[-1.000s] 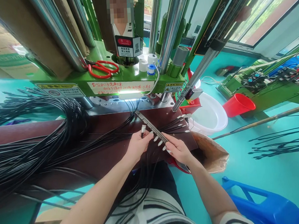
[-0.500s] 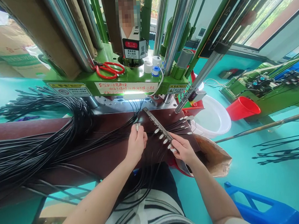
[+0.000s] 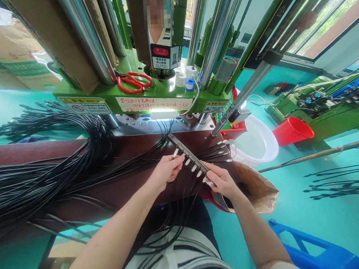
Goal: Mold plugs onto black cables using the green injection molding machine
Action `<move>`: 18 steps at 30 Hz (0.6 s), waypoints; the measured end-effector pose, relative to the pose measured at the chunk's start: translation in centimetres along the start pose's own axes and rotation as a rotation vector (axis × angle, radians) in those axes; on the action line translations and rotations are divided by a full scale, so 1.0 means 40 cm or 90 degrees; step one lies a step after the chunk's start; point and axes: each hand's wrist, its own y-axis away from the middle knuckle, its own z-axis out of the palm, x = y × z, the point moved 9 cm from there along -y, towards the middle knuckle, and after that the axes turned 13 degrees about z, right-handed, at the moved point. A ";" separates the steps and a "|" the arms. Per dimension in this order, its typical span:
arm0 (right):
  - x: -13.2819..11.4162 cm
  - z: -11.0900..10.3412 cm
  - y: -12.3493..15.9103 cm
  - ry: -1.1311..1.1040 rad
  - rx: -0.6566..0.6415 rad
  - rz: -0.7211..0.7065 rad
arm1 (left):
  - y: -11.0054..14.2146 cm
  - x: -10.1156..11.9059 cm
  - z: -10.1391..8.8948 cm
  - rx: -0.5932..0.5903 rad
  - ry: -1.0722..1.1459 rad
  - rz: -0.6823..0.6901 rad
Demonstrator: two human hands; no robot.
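My left hand (image 3: 166, 171) pinches a black cable close to the upper end of a slotted metal bar (image 3: 185, 154). That cable's silver connector (image 3: 176, 152) stands beside the bar, level with my fingertips. Several other silver-tipped connectors (image 3: 193, 168) stick out in a row along the bar, their cables trailing behind it. My right hand (image 3: 221, 182) grips the bar's lower end. A thick bundle of black cables (image 3: 49, 169) lies over a dark brown board (image 3: 132, 151) to the left.
A green moulding machine (image 3: 142, 104) with steel columns stands directly ahead, red scissors (image 3: 133, 81) on its bed, a person behind it. To the right are a white basin (image 3: 258, 140), red bucket (image 3: 293, 131), paper bag (image 3: 257, 188) and blue stool (image 3: 312, 248).
My left hand has moved from left of the bar up against it, bringing its silver connector alongside the row. My right hand stays on the bar's lower end.
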 end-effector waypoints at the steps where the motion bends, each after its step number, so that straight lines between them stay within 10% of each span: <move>1: 0.000 0.003 0.000 0.019 -0.004 -0.010 | 0.001 0.000 -0.004 0.009 -0.005 0.002; 6: -0.005 0.013 0.002 0.062 0.002 -0.033 | 0.000 0.000 -0.013 0.033 -0.055 0.033; 12: -0.007 0.004 0.007 -0.003 0.029 -0.009 | 0.023 0.092 -0.083 0.197 -0.151 0.267; 18: 0.000 0.005 0.002 -0.018 0.002 -0.004 | 0.028 0.053 -0.064 0.124 -0.076 0.146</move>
